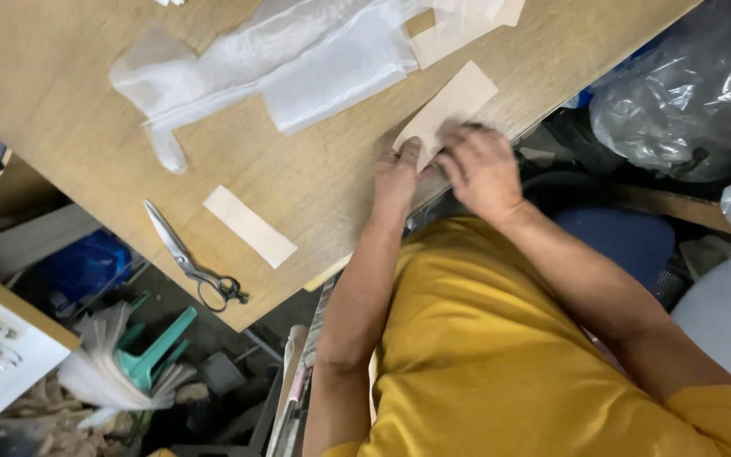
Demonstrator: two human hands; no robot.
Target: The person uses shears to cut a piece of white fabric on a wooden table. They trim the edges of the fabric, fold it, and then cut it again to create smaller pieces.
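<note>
- Two bare hands down on one tan paper strip near the worktop edge, just in front of the yellow-shirted torso.
- Left hand: flat, fingers together and extended, fingertips pressing the strip's near end; nothing pinched.
- Right hand: palm down, fingers slightly curled and blurred, lying over the strip's near right side; pressing or pinching cannot be told.
- Strip's long axis diagonal, running from under the fingertips away and to the right toward the far worktop edge; most of its length beyond both hands, free end uncovered.
- Both hands touching it, set side by side at the same end; neither clearly nearer, though the right covers more of it.
- Second, paler strip, one, lying flat and apart to the left of the left hand, long axis also diagonal, untouched.
- Scissors, one pair, closed, just left of that pale strip, blades pointing away, handles near the worktop edge; well apart from both hands.
- Translucent white film, crumpled and folded, spread across the far part of the worktop; number of sheets unclear.
- More pale tan pieces at the top edge, partly out of view, count uncertain.
- Clear plastic bags off the worktop to the right; a teal stool and clutter on the floor to the left.
</note>
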